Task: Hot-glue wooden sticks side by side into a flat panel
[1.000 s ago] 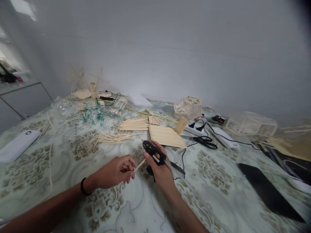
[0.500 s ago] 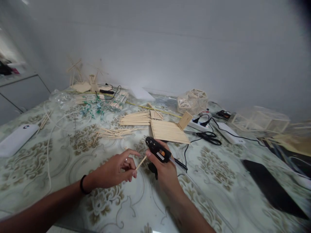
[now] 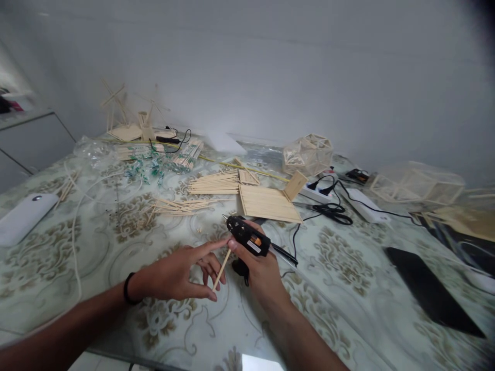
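On the near part of a table [image 3: 340, 263] covered in pale green with brown floral scrolls, the left hand [image 3: 185, 273], a dark band at its wrist, has thumb and forefinger spread towards opposite ends of a thin, pale wooden stick [image 3: 221, 271]; I cannot tell whether it grips the stick. The right hand [image 3: 263, 273] is clamped round a black glue gun [image 3: 249, 238], its thumb at the stick's upper end, just above the table. A flat black rectangular slab [image 3: 433, 291] lies well to the right, an oblong white plastic device [image 3: 27, 219] to the left. Beyond the hands are scattered pale wooden sticks [image 3: 181, 207] and a flat pale wooden panel [image 3: 268, 202] with a small upright piece at one corner. Farther back sit a white power strip [image 3: 317, 193], crumpled clear plastic [image 3: 93, 149] and a faceted pale stick frame [image 3: 307, 154]. A plain grey wall [image 3: 247, 67] rises behind the table; a grey cabinet [image 3: 34, 139] stands at far left.
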Demonstrator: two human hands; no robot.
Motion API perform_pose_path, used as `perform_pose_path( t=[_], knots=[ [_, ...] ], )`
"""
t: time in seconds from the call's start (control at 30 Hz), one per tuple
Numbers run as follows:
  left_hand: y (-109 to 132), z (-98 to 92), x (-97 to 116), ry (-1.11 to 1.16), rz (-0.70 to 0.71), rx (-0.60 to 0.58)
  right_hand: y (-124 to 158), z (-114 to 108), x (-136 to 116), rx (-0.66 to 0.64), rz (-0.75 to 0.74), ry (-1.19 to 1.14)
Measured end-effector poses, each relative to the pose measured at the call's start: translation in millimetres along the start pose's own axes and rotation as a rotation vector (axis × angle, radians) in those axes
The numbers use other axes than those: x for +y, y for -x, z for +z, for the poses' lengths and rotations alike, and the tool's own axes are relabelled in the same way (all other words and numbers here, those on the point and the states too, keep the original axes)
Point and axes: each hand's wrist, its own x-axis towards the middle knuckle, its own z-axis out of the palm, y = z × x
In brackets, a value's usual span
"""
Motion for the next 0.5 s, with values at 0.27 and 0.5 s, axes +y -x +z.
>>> perform_pose_path(
  t=[0.27,0.5],
  knots=[
    [3,-2.3,3,-0.099,-0.050,0.033,3,3,-10,-0.026,-0.027,0.088],
    [3,-2.8,5,-0.105,-0.044,0.024,5,5,-12,-0.039,-0.035,0.101]
  ],
)
